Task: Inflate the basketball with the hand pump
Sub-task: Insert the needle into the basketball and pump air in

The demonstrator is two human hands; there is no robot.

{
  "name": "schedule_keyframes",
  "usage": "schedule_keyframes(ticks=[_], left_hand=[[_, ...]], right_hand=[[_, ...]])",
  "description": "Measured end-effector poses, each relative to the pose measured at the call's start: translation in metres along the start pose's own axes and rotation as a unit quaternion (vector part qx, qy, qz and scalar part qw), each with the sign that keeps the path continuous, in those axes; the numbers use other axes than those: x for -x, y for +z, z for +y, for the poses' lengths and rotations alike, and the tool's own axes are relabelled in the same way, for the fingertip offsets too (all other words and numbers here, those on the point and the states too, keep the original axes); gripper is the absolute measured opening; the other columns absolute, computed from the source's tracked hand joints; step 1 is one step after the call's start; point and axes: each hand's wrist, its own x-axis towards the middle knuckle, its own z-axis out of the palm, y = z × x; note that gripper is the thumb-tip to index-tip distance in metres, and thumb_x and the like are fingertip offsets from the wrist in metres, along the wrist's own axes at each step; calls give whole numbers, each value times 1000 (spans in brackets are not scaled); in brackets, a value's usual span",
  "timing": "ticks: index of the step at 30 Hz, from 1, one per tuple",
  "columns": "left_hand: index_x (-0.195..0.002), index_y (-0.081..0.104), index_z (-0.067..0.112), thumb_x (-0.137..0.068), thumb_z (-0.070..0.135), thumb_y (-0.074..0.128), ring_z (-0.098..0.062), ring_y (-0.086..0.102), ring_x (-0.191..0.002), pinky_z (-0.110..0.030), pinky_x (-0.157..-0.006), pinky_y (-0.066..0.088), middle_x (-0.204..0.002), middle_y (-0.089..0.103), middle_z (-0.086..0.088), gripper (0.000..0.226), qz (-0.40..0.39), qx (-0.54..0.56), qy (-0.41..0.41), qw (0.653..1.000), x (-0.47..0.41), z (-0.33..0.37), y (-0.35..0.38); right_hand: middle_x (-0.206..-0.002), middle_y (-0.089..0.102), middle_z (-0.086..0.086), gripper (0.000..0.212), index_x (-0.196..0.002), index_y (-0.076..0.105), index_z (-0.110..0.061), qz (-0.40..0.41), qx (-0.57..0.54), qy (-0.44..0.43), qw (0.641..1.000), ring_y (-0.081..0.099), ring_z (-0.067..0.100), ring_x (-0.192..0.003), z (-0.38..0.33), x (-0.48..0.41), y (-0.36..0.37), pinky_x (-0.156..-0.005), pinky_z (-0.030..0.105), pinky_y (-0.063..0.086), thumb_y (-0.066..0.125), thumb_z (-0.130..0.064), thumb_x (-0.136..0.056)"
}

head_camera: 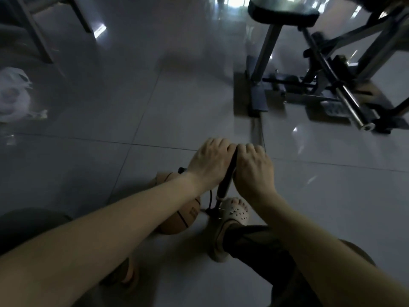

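A black hand pump [226, 177] stands upright on the tiled floor. My left hand [209, 161] and my right hand [253, 167] grip its top handle side by side, knuckles up; the handle itself is hidden under them. A brown basketball [180, 219] lies on the floor just left of the pump's foot, partly hidden by my left forearm. A thin black hose [209, 199] runs from the pump's base toward the ball. My right foot in a pale clog [231, 218] sits at the pump's base.
A black exercise machine [321, 69] with a padded seat and metal bars stands at the back right. A white plastic bag [13, 96] lies at the far left, with furniture legs [39, 34] behind it. My left foot wears a sandal [126, 273].
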Motion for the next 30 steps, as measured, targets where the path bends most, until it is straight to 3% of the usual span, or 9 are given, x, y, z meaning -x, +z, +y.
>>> schedule_keyframes(ticks=[3,6,11,16,20,24,26,28,30], left_hand=[[-97,55,13,-91,21,41,-23,45,-80,-37,-75,42,-90,53,-7,17,-47,-40,-23,998,29,18,47],[-97,54,13,-88,22,56,-25,44,-80,-38,-77,41,-89,51,-8,14,-70,-52,-51,995,44,22,86],[-105,53,10,-90,24,51,-28,46,-87,-41,-86,43,-97,51,-11,21,-99,-47,-44,993,51,13,128],[-109,49,9,-87,21,52,-28,44,-87,-40,-84,40,-100,49,-13,25,-148,-55,-43,986,63,17,158],[-113,46,9,-87,19,50,-28,41,-90,-40,-86,37,-103,46,-13,29,-205,-77,-44,975,64,18,160],[-122,50,11,-93,25,46,-27,45,-98,-39,-92,39,-110,51,-9,33,-271,-67,-44,959,51,16,132],[-126,47,12,-98,26,32,-26,46,-104,-38,-96,37,-117,50,-8,34,-279,-39,-28,959,43,16,109],[-126,46,13,-91,28,11,-25,46,-106,-37,-97,35,-118,50,-7,52,-242,-12,-9,970,32,13,72],[-119,51,13,-82,27,7,-25,49,-99,-35,-87,36,-111,53,-8,59,-163,18,11,986,18,6,34]], right_hand=[[-83,48,6,34,-90,50,-14,-15,1,12,1000,33,18,-71,-4,31,40,-61,31,29,17,-19,-86],[-86,45,6,22,-93,49,-15,-55,1,30,998,33,17,-73,0,41,75,-62,29,31,28,-21,-90],[-87,42,5,5,-94,46,-18,-81,-18,38,996,31,18,-74,4,40,119,-63,30,33,44,-20,-90],[-94,36,1,36,-100,40,-22,-162,-26,87,983,34,17,-78,6,50,158,-71,35,42,9,-35,-87],[-95,37,0,39,-99,36,-25,-208,-27,97,973,34,17,-80,6,51,162,-73,36,43,4,-37,-82],[-107,49,4,18,-108,44,-22,-254,-25,51,965,46,22,-92,5,39,118,-83,35,44,34,-29,-94],[-115,53,5,23,-117,49,-17,-268,-17,3,963,52,24,-104,8,34,88,-90,34,44,51,-23,-95],[-116,53,5,28,-117,49,-15,-238,-7,-13,971,53,24,-106,10,28,55,-91,34,44,58,-19,-90],[-110,54,5,26,-111,50,-14,-182,-15,-17,983,53,24,-101,10,17,23,-86,33,43,60,-17,-87]])
